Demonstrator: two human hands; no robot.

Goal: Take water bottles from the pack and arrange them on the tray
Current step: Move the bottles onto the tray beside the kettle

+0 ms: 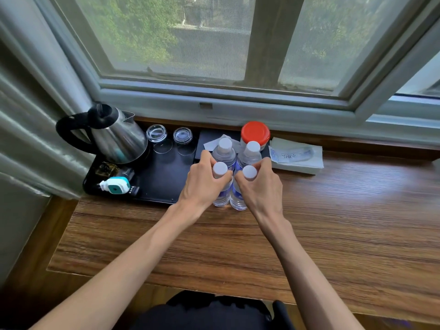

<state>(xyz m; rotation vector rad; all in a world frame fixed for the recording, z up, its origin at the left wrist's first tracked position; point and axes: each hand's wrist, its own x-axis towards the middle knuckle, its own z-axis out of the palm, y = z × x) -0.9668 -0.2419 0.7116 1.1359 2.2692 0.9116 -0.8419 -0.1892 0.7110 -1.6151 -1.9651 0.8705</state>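
Head view shows our left hand and right hand, each grip wrapped round a near water bottle in a four-bottle cluster on the desk just right of the tray, which holds none yet.

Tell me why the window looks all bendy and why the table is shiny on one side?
In the head view, the wide-angle lens bows the window frame near the edges; daylight from the window leaves a pale glare on the wooden table at right; the kettle shows bright reflections; the curtain at left looks smeared and soft.
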